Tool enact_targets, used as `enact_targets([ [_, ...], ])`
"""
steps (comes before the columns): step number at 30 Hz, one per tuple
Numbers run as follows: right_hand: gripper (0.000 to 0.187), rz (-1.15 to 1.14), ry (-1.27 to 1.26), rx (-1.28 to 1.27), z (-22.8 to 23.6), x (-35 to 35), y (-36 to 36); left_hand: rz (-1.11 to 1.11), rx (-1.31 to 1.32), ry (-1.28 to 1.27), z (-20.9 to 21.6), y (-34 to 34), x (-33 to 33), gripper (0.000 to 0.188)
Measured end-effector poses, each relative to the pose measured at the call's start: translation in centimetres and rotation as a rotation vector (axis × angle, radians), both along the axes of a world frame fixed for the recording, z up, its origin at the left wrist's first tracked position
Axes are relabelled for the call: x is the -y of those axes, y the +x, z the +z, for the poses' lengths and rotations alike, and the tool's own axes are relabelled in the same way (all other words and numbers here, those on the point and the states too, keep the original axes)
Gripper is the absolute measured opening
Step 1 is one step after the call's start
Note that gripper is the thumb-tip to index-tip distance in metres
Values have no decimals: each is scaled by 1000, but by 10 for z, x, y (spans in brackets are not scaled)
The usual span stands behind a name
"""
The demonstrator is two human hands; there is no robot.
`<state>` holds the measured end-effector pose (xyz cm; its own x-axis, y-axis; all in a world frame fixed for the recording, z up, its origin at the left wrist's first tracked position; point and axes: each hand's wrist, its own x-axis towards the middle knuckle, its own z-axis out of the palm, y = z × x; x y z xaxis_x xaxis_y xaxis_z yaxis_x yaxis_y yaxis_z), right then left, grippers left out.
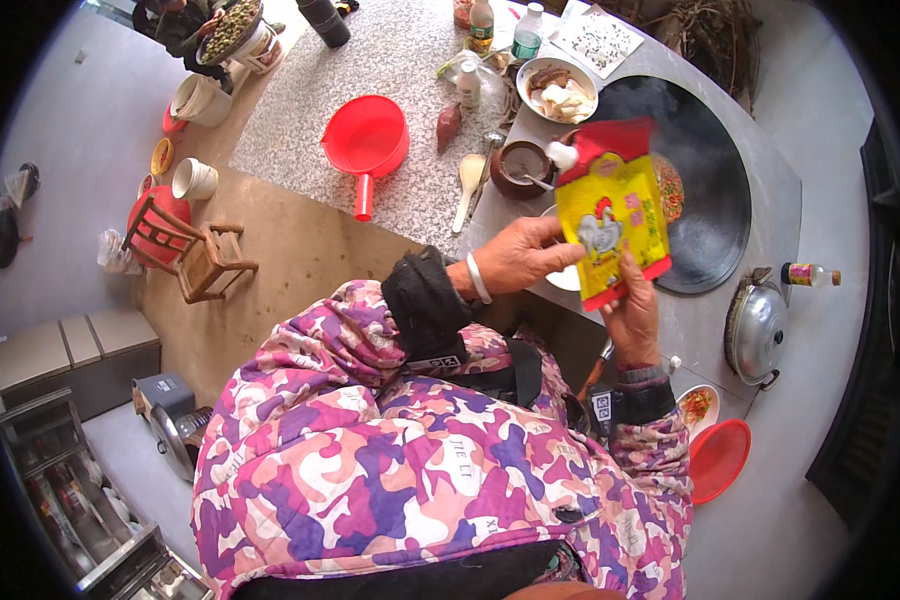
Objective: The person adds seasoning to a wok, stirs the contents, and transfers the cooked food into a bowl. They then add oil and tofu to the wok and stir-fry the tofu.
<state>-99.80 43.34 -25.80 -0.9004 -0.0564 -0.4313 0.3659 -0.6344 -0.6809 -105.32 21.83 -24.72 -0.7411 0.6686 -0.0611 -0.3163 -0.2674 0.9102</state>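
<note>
A yellow and red seasoning pouch (625, 225) with a hen picture and a white cap at its upper left corner is held upright between my two hands. My left hand (520, 258) pinches its left edge with thumb and fingers. Lower down, my right hand (632, 318) grips the bottom edge. Behind the pouch lies a large dark wok (710, 240), and chopped red and green food (669, 188) shows in it, partly hidden by the pouch. Beside the cap stands a brown pot (507, 182) with a spoon in it. A white bowl below it is mostly covered by my left hand.
On the counter are a red dipper (365, 135), a pale ladle (469, 185), a bowl of sliced food (560, 95) and several bottles. To the right sit a lidded metal pot (757, 330), a lying bottle (810, 274) and a red basin (720, 462). A wooden chair (195, 255) stands left; another person is far left.
</note>
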Motion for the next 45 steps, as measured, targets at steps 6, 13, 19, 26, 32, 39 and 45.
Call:
enact_targets([
  [6,40,164,19,44,-5,28,-11,247,53,-194,-16,-5,35,22],
  [13,35,258,378,-60,-15,-12,7,641,-186,-380,-68,-43,99,16],
  [19,39,198,1387,61,-58,-93,60,774,54,-565,-175,-65,163,19],
  [26,64,458,1475,213,-123,-113,124,1002,276,-986,-272,-38,213,25],
  [32,57,427,1012,333,-131,-88,122,911,209,-821,-302,-39,249,34],
  [39,21,309,856,267,-120,-86,132,791,-100,-1141,-299,-70,201,64],
  [45,28,335,916,242,-114,-104,140,1130,-531,-1199,-245,-21,204,20],
])
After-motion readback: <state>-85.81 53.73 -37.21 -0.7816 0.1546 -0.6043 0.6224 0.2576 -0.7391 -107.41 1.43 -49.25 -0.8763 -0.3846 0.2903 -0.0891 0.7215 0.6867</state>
